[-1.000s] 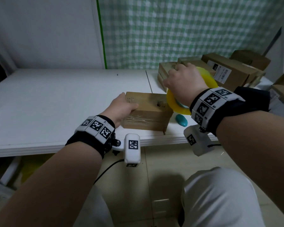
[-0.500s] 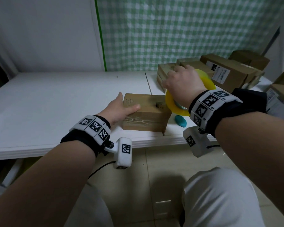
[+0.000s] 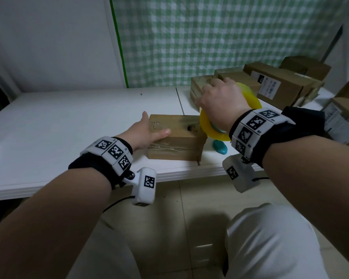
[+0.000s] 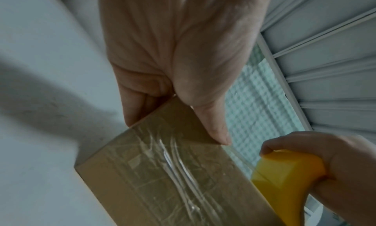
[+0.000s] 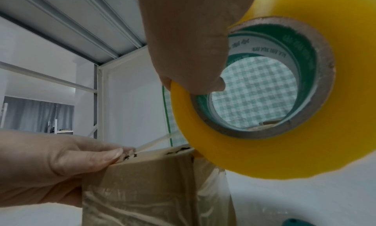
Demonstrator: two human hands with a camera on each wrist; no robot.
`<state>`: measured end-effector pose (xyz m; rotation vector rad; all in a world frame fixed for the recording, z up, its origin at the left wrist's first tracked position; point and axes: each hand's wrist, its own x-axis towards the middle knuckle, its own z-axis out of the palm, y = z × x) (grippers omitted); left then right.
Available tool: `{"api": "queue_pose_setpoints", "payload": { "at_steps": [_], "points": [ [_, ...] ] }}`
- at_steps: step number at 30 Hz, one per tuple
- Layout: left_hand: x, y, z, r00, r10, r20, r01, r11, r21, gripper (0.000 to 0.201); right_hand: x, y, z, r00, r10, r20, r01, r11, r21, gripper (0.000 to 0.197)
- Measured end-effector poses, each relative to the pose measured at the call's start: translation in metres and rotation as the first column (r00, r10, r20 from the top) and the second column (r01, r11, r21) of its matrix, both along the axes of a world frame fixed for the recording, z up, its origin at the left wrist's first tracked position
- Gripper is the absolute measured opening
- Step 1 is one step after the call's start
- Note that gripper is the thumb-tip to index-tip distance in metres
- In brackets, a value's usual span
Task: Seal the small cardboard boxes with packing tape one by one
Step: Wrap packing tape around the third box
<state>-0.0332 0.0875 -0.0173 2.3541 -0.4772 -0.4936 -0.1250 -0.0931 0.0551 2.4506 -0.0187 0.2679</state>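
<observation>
A small cardboard box (image 3: 179, 141) lies near the table's front edge, with clear tape across its front face (image 4: 173, 173). My left hand (image 3: 149, 127) holds its left end: the thumb lies along the top edge and the fingers curl round the end (image 4: 134, 110). My right hand (image 3: 220, 99) grips a yellow roll of packing tape (image 3: 208, 125) just above the box's right end, thumb inside the core (image 5: 189, 52). A thin strip of tape runs from the roll (image 5: 244, 157) down to the box top (image 5: 142, 189).
A teal object (image 3: 220, 147) lies on the white table (image 3: 69, 121) right of the box, under the roll. Several more cardboard boxes (image 3: 280, 85) are stacked at the back right, others (image 3: 343, 117) at the far right. A green checked curtain hangs behind.
My left hand has loosened from a tight clasp on the box's left end, and its thumb now lies straighter on top. The right hand and roll have barely moved.
</observation>
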Motion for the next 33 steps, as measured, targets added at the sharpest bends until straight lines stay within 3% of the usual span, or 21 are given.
{"api": "queue_pose_setpoints", "payload": {
  "at_steps": [5, 10, 16, 21, 27, 33],
  "points": [
    [-0.004, 0.003, -0.009, 0.999, 0.043, -0.007, -0.044, 0.988, -0.149, 0.104, 0.000, 0.000, -0.001, 1.000, 0.007, 0.005, -0.007, 1.000, 0.007, 0.032],
    [-0.006, 0.001, -0.004, 0.998, 0.003, 0.065, -0.008, 0.997, 0.071, 0.102, 0.000, 0.000, 0.000, 1.000, 0.011, 0.006, -0.011, 1.000, 0.008, 0.032],
    [-0.012, 0.001, -0.004, 0.933, -0.192, 0.305, 0.093, 0.946, 0.311, 0.091, 0.000, -0.001, 0.000, 1.000, 0.007, 0.011, -0.007, 1.000, 0.002, 0.030],
    [-0.016, -0.006, -0.007, 0.887, -0.234, 0.397, 0.019, 0.879, 0.476, 0.087, 0.000, -0.001, -0.001, 1.000, 0.017, 0.009, -0.017, 1.000, -0.012, 0.031],
    [-0.028, -0.030, -0.004, 0.846, -0.324, 0.422, 0.047, 0.835, 0.548, 0.091, 0.002, 0.002, -0.001, 1.000, 0.008, -0.003, -0.009, 1.000, -0.030, 0.026],
    [-0.040, -0.062, 0.003, 0.798, -0.452, 0.398, 0.177, 0.808, 0.561, 0.088, 0.004, 0.007, 0.001, 0.999, 0.016, -0.044, -0.019, 0.998, -0.057, 0.024]
  ]
}}
